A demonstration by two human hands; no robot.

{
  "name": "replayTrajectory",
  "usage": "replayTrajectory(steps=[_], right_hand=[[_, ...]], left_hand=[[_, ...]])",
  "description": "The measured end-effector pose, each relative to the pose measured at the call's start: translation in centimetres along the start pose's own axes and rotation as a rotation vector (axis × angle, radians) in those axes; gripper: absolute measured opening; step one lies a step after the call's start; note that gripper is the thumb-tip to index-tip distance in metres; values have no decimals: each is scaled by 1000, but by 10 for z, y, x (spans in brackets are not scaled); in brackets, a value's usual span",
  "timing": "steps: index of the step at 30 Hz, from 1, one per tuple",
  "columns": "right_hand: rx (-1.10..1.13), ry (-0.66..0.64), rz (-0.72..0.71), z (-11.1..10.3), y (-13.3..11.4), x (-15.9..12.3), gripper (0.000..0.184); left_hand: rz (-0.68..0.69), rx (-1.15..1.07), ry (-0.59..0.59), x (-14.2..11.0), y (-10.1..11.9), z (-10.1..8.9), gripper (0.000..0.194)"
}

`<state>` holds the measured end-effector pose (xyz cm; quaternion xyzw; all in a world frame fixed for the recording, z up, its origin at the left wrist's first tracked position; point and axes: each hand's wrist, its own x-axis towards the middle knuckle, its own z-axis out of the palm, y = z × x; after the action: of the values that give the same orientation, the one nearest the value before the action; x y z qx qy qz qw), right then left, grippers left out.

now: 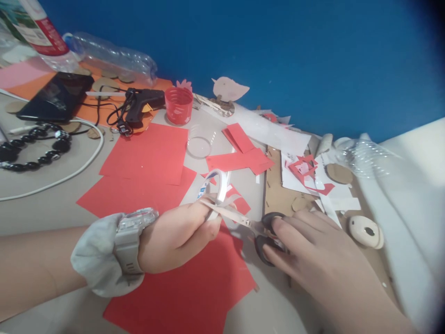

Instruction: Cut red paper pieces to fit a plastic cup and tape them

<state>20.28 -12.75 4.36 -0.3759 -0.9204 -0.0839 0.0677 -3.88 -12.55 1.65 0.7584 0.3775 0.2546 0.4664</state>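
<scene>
My left hand [177, 234], with a grey watch on the wrist, is closed around a roll of white tape [216, 185] held upright over the table. My right hand [313, 250] grips black-handled scissors [243, 221]. Their open blades point left and meet a strip of tape drawn from the roll, close to my left fingertips. Red paper sheets [153, 162] lie beneath and behind both hands.
A red cup [178, 104], a clear plastic cup [199, 144], a black glue gun [141, 104], a phone [55, 95], black beads [31, 148], a white cable and plastic bottles [114, 55] lie at left. Red and white scraps and cardboard [278, 195] lie right, before a blue wall.
</scene>
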Motion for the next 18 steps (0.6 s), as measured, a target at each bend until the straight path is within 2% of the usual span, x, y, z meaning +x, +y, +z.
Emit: replayTrajectory(steps=[4,10,18], right_hand=[[30,-49,-6,-4,1,-1,21],[70,-46,-25,-6,5,-4,21],[120,-84,7,-3,5,-6,26]], left_hand=[[-1,41,-82,1,3,-3,12],[113,29,-28,5,11,-5,21],[33,66,-51,2,12,-5,20]])
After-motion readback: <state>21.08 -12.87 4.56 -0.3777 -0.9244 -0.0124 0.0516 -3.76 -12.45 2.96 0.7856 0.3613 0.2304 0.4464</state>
